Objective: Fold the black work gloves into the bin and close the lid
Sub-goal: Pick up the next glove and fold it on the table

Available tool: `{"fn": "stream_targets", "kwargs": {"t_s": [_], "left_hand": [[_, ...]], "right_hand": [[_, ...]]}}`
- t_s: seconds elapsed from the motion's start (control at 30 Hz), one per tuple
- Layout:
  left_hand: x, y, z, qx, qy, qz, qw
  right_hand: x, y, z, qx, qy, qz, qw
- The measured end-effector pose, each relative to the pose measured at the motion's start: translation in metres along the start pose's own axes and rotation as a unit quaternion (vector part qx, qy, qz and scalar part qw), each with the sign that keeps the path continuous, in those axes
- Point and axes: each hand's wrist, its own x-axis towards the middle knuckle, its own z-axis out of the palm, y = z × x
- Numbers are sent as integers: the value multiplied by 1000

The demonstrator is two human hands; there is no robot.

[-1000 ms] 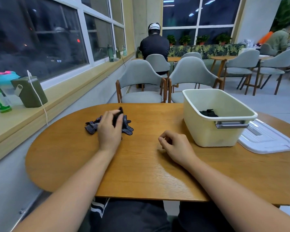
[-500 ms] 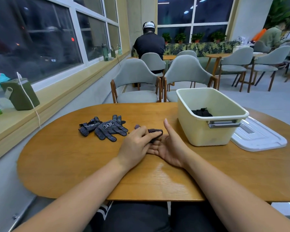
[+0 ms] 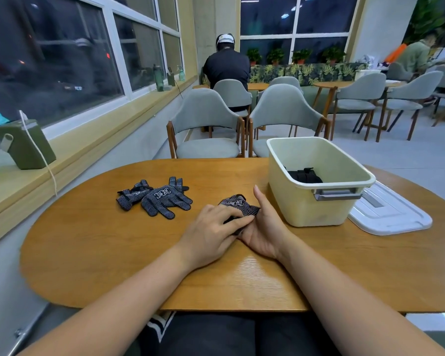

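One black dotted work glove (image 3: pixel 240 203) lies on the wooden table (image 3: pixel 113 247) just left of the cream bin (image 3: pixel 319 209). My left hand (image 3: pixel 212 233) covers its near end, fingers curled over the fabric and holding it. My right hand (image 3: pixel 265 227) stands on edge against the glove's right side, palm facing left and thumb straight up; its fingertips are hidden under my left hand. Two more black gloves (image 3: pixel 156 197) lie overlapped to the left. A folded black glove (image 3: pixel 304 176) sits inside the bin. The white lid (image 3: pixel 391 214) lies flat to the right of the bin.
Two grey chairs (image 3: pixel 208 129) stand at the table's far side. The window ledge on the left holds a green box (image 3: pixel 23 145) with a white cable hanging toward the table. A person sits with their back to me at a farther table.
My left hand left the glove pile and carried one glove right to the table's middle. My right hand opened from a loose fist and met it there, and now both hands lie closer over the glove.
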Motion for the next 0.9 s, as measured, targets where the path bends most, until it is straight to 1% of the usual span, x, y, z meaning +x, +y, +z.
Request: {"fn": "stream_targets", "kwargs": {"t_s": [0.1, 0.2, 0.33, 0.43, 0.5, 0.57, 0.6, 0.67, 0.73, 0.77, 0.83, 0.9], "left_hand": [[-3, 3, 0, -11, -20, 3, 1000], [-5, 13, 0, -49, -39, 2, 998], [-10, 24, -5, -84, -76, -33, 993], [-14, 31, -11, -115, -97, -52, 987], [-16, 35, -14, -147, -87, -54, 984], [-19, 38, -16, -194, -56, -71, 977], [-20, 40, -16, -213, -32, -83, 973], [-22, 40, -15, -216, 29, -111, 970], [-22, 35, -14, -185, 74, -155, 968], [-22, 32, -14, -168, 81, -181, 966], [-21, 20, -11, -137, 46, -253, 957], [-23, 12, -6, -106, -11, -313, 944]], "right_hand": [[0, -1, 2, -3, 12, 14, 1000], [1, -1, 2, -12, 30, 22, 999], [0, -1, 1, -22, 46, 26, 998], [-1, -1, 1, -10, 61, 23, 998], [-1, -1, 0, 0, 61, 18, 998], [-2, -2, -2, -5, 73, 10, 997], [-2, -2, -4, -13, 87, 3, 996], [-1, -3, -4, -27, 120, -21, 992], [1, -1, -1, -59, 172, -62, 981], [2, -1, 1, -90, 198, -91, 972], [2, -1, 4, -170, 241, -155, 943], [-2, 1, -1, -284, 260, -210, 899]]}}
